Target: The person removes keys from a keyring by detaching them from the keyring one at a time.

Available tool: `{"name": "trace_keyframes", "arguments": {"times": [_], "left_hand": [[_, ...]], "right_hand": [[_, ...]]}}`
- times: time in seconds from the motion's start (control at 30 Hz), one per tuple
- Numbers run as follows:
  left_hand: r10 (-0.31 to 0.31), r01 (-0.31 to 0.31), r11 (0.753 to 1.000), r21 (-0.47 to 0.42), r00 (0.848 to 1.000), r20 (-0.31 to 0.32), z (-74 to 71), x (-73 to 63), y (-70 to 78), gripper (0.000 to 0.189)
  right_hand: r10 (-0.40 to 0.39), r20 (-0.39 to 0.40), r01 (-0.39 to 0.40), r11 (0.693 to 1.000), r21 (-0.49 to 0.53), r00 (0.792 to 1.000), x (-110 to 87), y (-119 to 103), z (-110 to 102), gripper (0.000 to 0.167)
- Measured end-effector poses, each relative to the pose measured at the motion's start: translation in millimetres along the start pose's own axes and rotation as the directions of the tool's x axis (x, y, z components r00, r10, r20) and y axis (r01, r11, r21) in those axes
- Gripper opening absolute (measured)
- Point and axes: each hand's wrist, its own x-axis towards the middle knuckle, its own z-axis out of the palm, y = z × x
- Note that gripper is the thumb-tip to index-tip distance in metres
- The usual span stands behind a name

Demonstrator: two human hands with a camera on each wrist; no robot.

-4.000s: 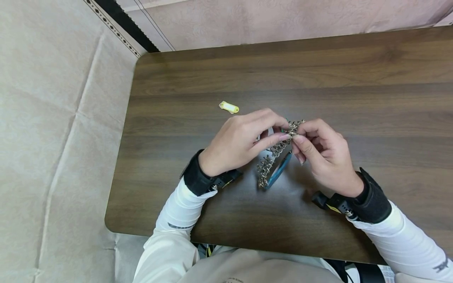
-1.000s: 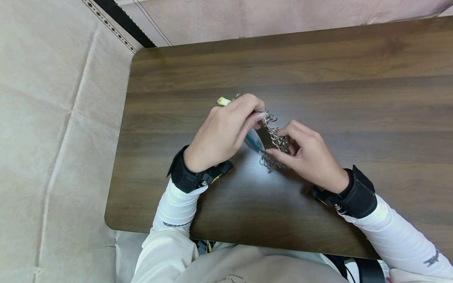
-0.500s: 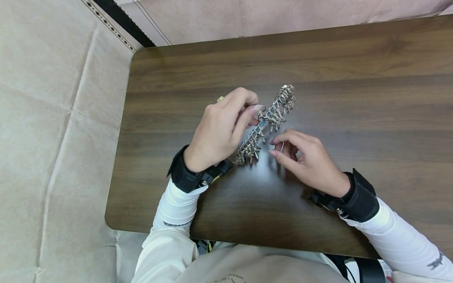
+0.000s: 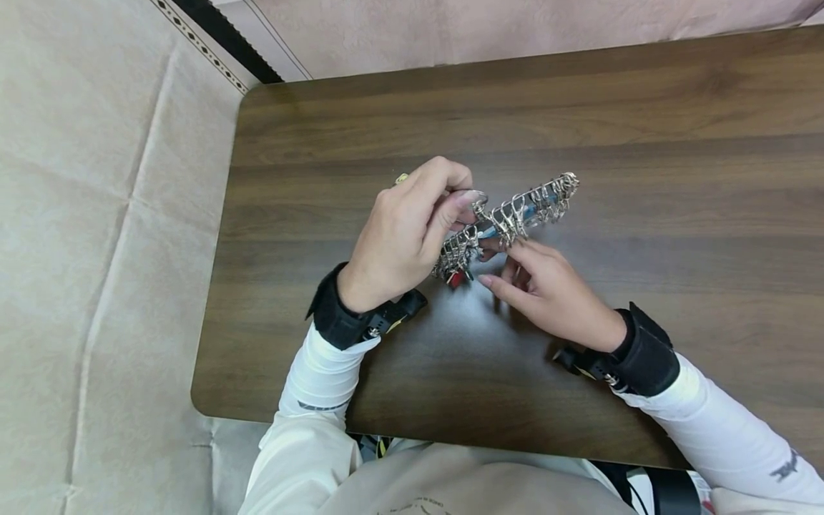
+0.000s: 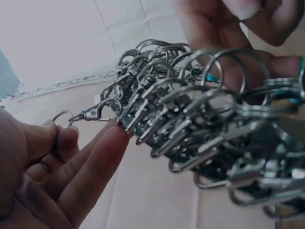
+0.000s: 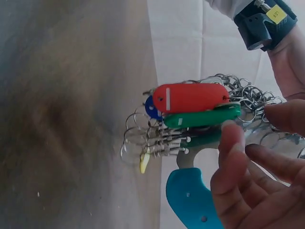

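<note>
A long row of silver swivel snap hooks with split rings hangs on a blue holder above the table. My left hand pinches the split ring of one snap hook, which sticks out from the row and still meets it at its hook end. Below the row, my right hand has its index fingertip behind the hooks and its thumb apart from them. At one end hang a red key tag, a green key tag and a blue tag. A turquoise curved piece shows beneath them.
A yellow key tag lies on the wooden table, mostly hidden behind my left hand. Pale fabric borders the table on the left, and a pinkish cloth runs along the back.
The row of hooks has swung round, its far end moving right and toward me. My right hand, earlier at the hooks, came away and has moved back under them. My left hand stays nearly still.
</note>
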Motion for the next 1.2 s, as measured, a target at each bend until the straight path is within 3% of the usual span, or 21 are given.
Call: {"name": "trace_keyframes", "arguments": {"times": [0.17,0.37,0.53,0.63,1.03,1.2], "left_hand": [[-0.004,0.004,1.0,-0.016,1.0,-0.01,0.0,1.6,-0.9,0.009],[-0.031,0.03,0.998,-0.062,0.999,-0.019,0.3,2.1,-0.8,0.01],[-0.062,0.059,0.992,-0.114,0.998,-0.024,0.9,1.8,0.0,0.011],[-0.075,0.07,0.987,-0.142,0.997,-0.033,1.2,2.3,-0.1,0.011],[-0.101,0.093,0.984,-0.152,0.994,-0.046,0.0,5.0,-1.5,0.013],[-0.1,0.091,0.985,-0.148,0.994,-0.054,-1.3,4.1,-2.0,0.014]], "right_hand": [[0.009,0.04,-0.011,0.999,0.046,0.999,1.5,2,5,0.017],[0.039,0.133,-0.056,0.991,0.122,0.99,2.9,3,13,0.029],[0.07,0.183,-0.109,0.972,0.209,0.981,3.7,1,16,0.013],[0.075,0.175,-0.115,0.966,0.232,0.982,2.9,0,17,0.008],[0.026,0.112,-0.06,0.951,0.303,0.993,-5.2,1,5,0.019],[-0.016,0.131,-0.03,0.939,0.342,0.991,-8.6,-3,-1,0.014]]}}
